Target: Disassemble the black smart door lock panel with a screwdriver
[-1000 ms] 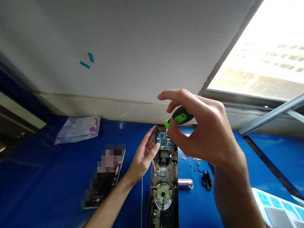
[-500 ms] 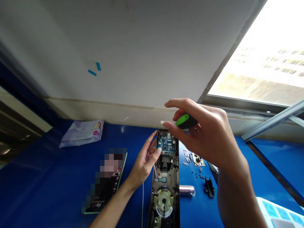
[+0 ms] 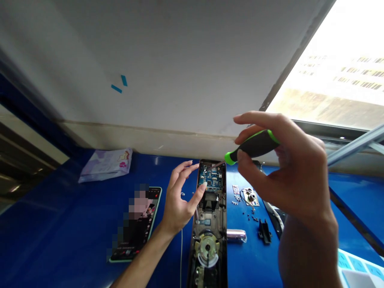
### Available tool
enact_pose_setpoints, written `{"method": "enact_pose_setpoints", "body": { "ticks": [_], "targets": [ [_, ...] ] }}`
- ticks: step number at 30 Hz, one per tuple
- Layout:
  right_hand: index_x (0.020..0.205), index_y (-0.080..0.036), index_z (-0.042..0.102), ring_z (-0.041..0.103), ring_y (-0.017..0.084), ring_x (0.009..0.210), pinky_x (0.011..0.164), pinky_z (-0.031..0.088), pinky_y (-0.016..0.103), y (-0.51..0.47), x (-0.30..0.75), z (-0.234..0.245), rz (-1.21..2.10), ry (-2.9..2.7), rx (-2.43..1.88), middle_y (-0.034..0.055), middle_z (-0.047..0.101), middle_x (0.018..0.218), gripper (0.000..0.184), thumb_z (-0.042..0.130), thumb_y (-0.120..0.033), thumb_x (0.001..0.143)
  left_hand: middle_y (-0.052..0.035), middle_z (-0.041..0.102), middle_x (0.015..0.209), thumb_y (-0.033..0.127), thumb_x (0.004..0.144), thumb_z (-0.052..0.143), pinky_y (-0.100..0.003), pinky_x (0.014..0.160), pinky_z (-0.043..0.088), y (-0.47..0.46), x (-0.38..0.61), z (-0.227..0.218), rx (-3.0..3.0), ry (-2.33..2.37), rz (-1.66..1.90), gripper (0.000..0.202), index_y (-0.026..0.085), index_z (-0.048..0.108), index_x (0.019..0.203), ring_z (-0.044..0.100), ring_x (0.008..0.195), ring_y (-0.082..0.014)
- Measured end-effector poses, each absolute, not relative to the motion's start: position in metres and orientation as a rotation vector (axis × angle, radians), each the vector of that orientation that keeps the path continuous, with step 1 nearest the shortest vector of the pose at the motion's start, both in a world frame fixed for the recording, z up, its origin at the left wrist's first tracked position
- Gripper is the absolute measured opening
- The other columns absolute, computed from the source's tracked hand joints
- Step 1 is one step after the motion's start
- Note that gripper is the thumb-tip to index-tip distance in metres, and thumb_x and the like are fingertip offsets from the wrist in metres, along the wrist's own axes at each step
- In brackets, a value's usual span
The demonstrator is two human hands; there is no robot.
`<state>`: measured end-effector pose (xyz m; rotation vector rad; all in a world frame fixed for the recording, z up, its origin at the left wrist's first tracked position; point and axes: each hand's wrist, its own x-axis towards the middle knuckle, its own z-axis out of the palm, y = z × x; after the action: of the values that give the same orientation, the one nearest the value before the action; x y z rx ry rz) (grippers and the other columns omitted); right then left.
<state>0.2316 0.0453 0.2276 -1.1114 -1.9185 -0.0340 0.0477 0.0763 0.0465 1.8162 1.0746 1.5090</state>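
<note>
My right hand (image 3: 288,160) grips a black and green screwdriver (image 3: 255,146), its shaft slanting down to the left. The shaft's tip reaches the upper left of a blue circuit board (image 3: 213,181), where a small shiny bit shows. That board sits at the far end of a long dark device housing (image 3: 224,218), open on top. Inside the housing, nearer to me, is a round pale part (image 3: 207,245). My left hand (image 3: 183,196) is at the housing's left side, fingers apart, thumb on the board's lower edge and fingertips by the upper left corner.
Right of the housing lie a small round-centred board (image 3: 250,197), loose screws (image 3: 255,219), a black bracket (image 3: 264,232) and a pinkish cylinder (image 3: 237,235). A phone (image 3: 139,228) and a plastic packet (image 3: 106,165) lie left. The wall (image 3: 180,80) rises behind the blue table (image 3: 75,224).
My right hand has moved right and turned, so more of the screwdriver shows and its shaft points down-left to the board. The fingers of my left hand have lifted and spread.
</note>
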Motion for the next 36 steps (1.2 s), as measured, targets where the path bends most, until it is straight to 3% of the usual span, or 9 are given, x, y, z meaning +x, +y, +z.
{"method": "enact_pose_setpoints", "body": {
  "ticks": [4,9,15,19,24,27,31,36],
  "targets": [
    [0.119,-0.032,0.068,0.074,0.024,0.083,0.070,0.060,0.042,0.035,0.242,0.226,0.031,-1.787,-1.045,0.0011,0.074,0.094,0.045,0.071,-0.011,0.080,-0.0057,0.074,0.122,0.033,0.095,0.077,-0.048,0.110,0.049,0.081,0.047,0.064,2.169,1.080,1.595,0.037,0.030,0.071,0.132,0.061,0.120,-0.0285],
    [0.117,-0.033,0.070,0.071,0.021,0.074,0.063,0.059,0.041,0.023,0.251,0.225,0.027,-1.729,-1.032,0.0011,0.073,0.096,0.044,0.073,-0.009,0.080,-0.0012,0.082,0.101,0.027,0.098,0.074,-0.045,0.102,0.051,0.085,0.052,0.075,2.328,0.969,1.610,0.015,0.029,0.080,0.111,0.064,0.111,-0.0274],
    [0.119,-0.031,0.068,0.073,0.023,0.076,0.063,0.061,0.041,0.013,0.265,0.223,-0.043,-1.709,-1.085,0.0036,0.074,0.096,0.041,0.073,-0.012,0.082,-0.0018,0.084,0.097,0.023,0.101,0.069,-0.044,0.095,0.054,0.084,0.059,0.083,2.414,0.904,1.522,0.015,0.027,0.081,0.109,0.066,0.102,-0.0257],
    [0.121,-0.034,0.068,0.075,0.023,0.080,0.070,0.062,0.041,0.009,0.281,0.213,-0.058,-1.680,-1.132,0.0013,0.074,0.094,0.044,0.072,-0.014,0.082,-0.0046,0.082,0.097,0.020,0.102,0.065,-0.041,0.089,0.057,0.083,0.071,0.091,2.515,0.808,1.417,0.019,0.023,0.080,0.113,0.063,0.100,-0.0253],
    [0.127,-0.035,0.066,0.075,0.024,0.085,0.076,0.062,0.043,0.002,0.303,0.205,-0.056,-1.738,-1.200,0.0006,0.074,0.098,0.049,0.072,-0.015,0.083,-0.0075,0.081,0.093,0.015,0.103,0.059,-0.045,0.090,0.057,0.084,0.094,0.106,2.670,0.677,1.101,0.024,0.021,0.082,0.110,0.062,0.103,-0.0279],
    [0.127,-0.036,0.066,0.075,0.023,0.084,0.078,0.061,0.043,-0.005,0.311,0.208,-0.084,-1.769,-1.274,-0.0002,0.076,0.098,0.048,0.072,-0.016,0.083,-0.0091,0.078,0.088,0.010,0.101,0.057,-0.046,0.090,0.056,0.085,0.106,0.113,2.708,0.640,0.881,0.028,0.021,0.083,0.098,0.062,0.102,-0.0289],
    [0.125,-0.029,0.068,0.071,0.019,0.075,0.072,0.059,0.037,-0.013,0.318,0.212,-0.062,-1.839,-1.378,0.0003,0.076,0.093,0.042,0.070,-0.017,0.085,-0.0091,0.072,0.077,0.000,0.093,0.060,-0.042,0.085,0.053,0.085,0.120,0.116,2.802,0.628,0.608,0.031,0.020,0.078,0.076,0.061,0.099,-0.0293],
    [0.125,-0.021,0.070,0.069,0.015,0.068,0.064,0.056,0.030,-0.007,0.329,0.206,0.105,-2.012,-1.509,0.0020,0.076,0.089,0.038,0.065,-0.021,0.087,-0.0110,0.069,0.075,-0.007,0.087,0.060,-0.037,0.074,0.048,0.086,0.139,0.117,2.989,0.717,0.284,0.035,0.017,0.070,0.064,0.063,0.089,-0.0280]
  ]
}}
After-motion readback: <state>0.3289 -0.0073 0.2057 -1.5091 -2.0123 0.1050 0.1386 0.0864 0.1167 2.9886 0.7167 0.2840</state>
